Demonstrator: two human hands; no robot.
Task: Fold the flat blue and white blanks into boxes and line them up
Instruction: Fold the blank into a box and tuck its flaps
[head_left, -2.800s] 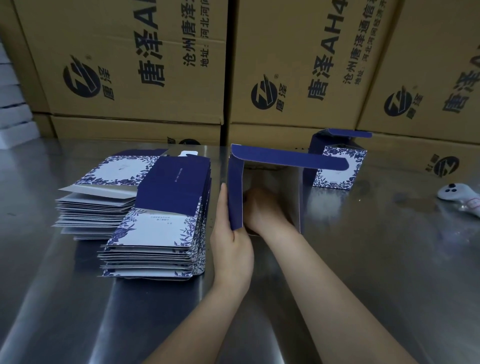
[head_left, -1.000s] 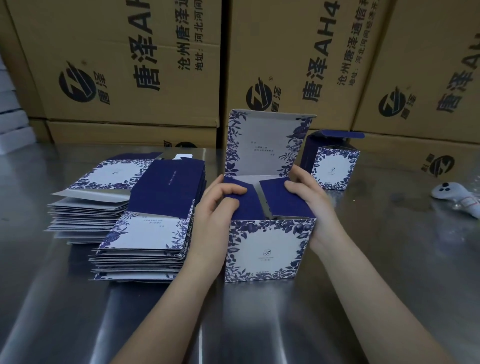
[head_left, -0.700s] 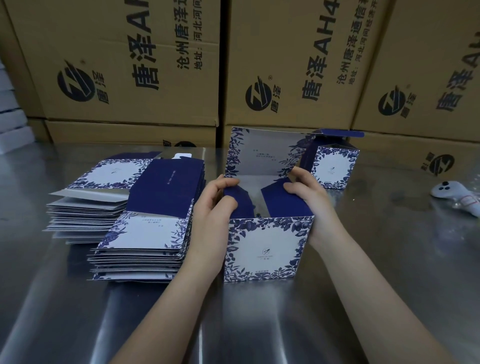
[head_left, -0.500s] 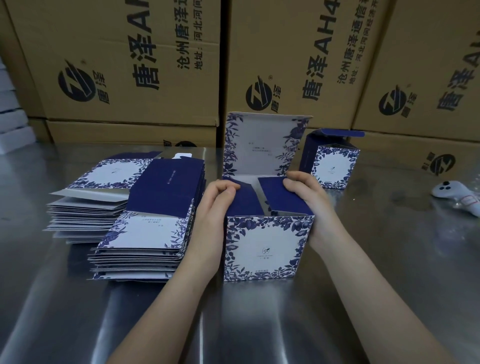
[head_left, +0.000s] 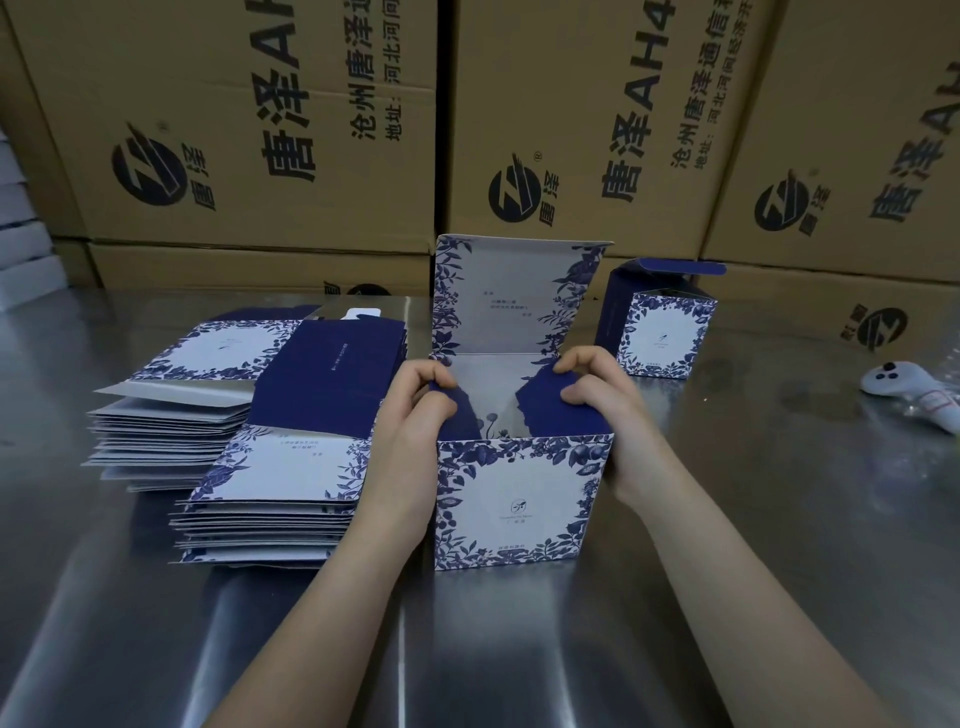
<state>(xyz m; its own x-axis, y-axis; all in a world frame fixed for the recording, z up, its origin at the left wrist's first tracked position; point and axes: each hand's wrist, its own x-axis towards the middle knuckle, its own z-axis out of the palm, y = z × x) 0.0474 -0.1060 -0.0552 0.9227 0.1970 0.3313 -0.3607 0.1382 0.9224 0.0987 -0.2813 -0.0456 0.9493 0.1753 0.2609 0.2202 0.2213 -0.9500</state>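
My left hand (head_left: 415, 415) and right hand (head_left: 597, 405) each pinched a dark side flap (head_left: 550, 413) of the box (head_left: 519, 499), which stood on the table (head_left: 779, 519) before me, ready to fold inward under the raised lid (head_left: 509, 301).

box (head_left: 519, 499) turned upright, lid (head_left: 509, 301) raised, left hand (head_left: 410, 421), right hand (head_left: 602, 410) pinching flaps (head_left: 545, 415) inward
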